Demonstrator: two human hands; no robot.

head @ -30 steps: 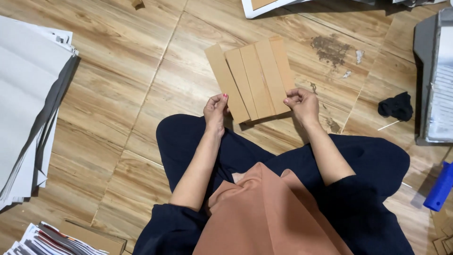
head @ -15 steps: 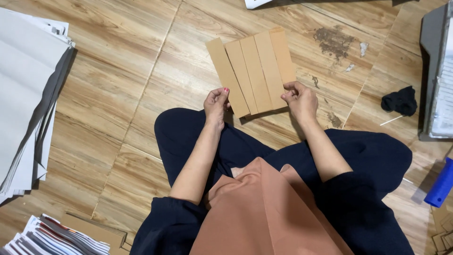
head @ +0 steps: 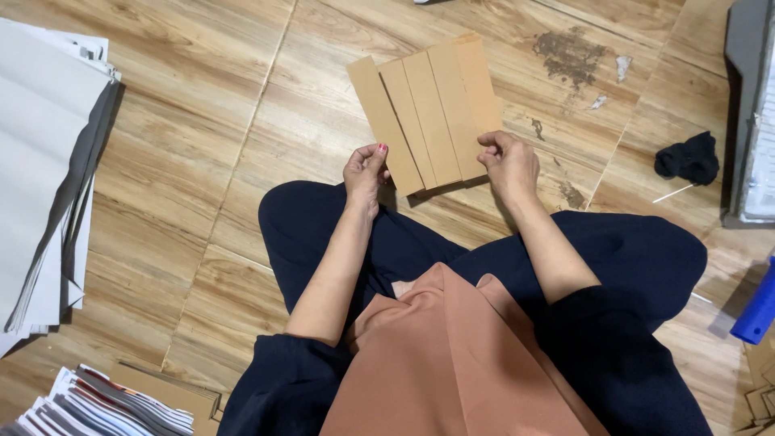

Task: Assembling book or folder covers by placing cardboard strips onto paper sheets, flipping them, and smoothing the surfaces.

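Observation:
A tan cardboard sheet (head: pixel 432 109), creased into several long parallel panels, is held out in front of me above the wooden floor (head: pixel 202 161). My left hand (head: pixel 365 171) pinches its lower left corner. My right hand (head: pixel 507 161) grips its lower right edge, fingers curled over it. I sit cross-legged in dark trousers, and the sheet hangs just beyond my knees.
A stack of large grey and white sheets (head: pixel 40 161) lies at the left. Printed papers (head: pixel 113 404) pile up at bottom left. A black cloth (head: pixel 688 157) lies at the right, beside a grey tray (head: pixel 751 97). A blue object (head: pixel 757 307) sits at the right edge.
The cardboard sheet sits slightly higher in view than before. Both hands have kept their hold on its lower edge.

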